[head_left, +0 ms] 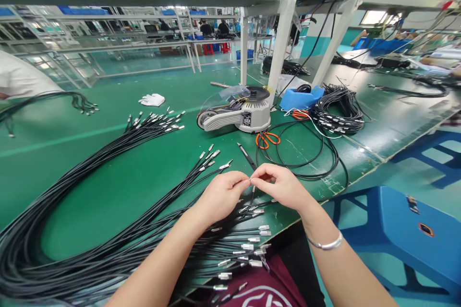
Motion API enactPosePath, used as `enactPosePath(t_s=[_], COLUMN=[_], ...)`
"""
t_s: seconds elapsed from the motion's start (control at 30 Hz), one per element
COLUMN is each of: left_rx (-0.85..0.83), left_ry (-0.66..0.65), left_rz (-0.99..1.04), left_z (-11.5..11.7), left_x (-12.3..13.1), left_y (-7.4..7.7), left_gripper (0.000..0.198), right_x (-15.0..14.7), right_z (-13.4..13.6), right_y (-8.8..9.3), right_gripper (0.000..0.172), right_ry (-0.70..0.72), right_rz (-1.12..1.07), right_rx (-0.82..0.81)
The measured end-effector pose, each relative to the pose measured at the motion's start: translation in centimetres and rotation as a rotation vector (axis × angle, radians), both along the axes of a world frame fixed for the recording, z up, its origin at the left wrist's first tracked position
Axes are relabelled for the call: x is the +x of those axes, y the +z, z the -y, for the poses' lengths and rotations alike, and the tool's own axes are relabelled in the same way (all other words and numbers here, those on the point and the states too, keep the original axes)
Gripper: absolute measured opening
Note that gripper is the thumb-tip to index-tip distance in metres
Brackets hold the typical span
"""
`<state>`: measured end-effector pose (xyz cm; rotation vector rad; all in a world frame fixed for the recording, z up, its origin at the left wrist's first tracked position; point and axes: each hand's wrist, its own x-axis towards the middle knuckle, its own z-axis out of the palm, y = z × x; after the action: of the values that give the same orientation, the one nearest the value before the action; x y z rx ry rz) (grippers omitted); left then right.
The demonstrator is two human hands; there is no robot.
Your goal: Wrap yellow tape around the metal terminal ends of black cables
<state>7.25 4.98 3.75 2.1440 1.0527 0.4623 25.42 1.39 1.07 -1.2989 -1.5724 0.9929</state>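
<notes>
My left hand (pixel 222 195) and my right hand (pixel 281 184) meet fingertip to fingertip over the green table. Both hands are closed in a pinch on something tiny and pale between them, too small to name. Long black cables (pixel 90 153) with silver connectors curve round on the left, and more cable ends (pixel 248 247) lie beneath and in front of my hands. Just beyond my fingers a utility knife (pixel 246 155) rests on the table. Orange-handled scissors (pixel 267 140) lie behind my right hand, beside looped black cable (pixel 320 172).
A grey tape dispenser (pixel 252 112) stands at the middle back. Right of it are a blue holder (pixel 300 98) and a coiled cable bundle (pixel 340 110). A white glove (pixel 151 100) lies at the back left. Shelf posts (pixel 284 29) rise behind. A blue stool (pixel 414 235) stands at the right.
</notes>
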Motion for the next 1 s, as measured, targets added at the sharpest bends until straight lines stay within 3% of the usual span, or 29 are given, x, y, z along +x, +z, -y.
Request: enactPosePath(t_s=[0.17,0.3,0.43,0.6,0.8,1.0], left_rx=[-0.018,0.038,0.059,-0.056,-0.159,0.032], left_ry=[0.124,0.033,0.0,-0.015,-0.003,0.043], left_rz=[-0.111,-0.197,-0.169,-0.108,-0.025,-0.008], left_z=[-0.7,-0.4,0.0,0.1,-0.1,0.5], left_x=[-3.1,-4.6,-3.4,-1.3,-0.7,-0.3], left_y=[1.9,0.7,-0.7,-0.1,-0.2,-1.2], left_gripper=[0.036,0.027,0.023,0.029,0.03,0.029], right_x=[-0.1,-0.1,-0.2,-0.3,-0.3,-0.3], right_z=[-0.3,-0.4,-0.1,0.2,0.3,0.4], right_y=[-0.6,-1.1,-0.8,-0.2,-0.1,0.2], right_gripper=[0.014,0.014,0.014,0.014,0.015,0.017], right_ry=[-0.052,-0.053,-0.077,-0.077,-0.091,-0.13], right_rz=[-0.01,-0.031,-0.029,-0.02,-0.046,-0.042], right_rx=[-0.038,-0.03,-0.055,-0.054,-0.097,-0.163])
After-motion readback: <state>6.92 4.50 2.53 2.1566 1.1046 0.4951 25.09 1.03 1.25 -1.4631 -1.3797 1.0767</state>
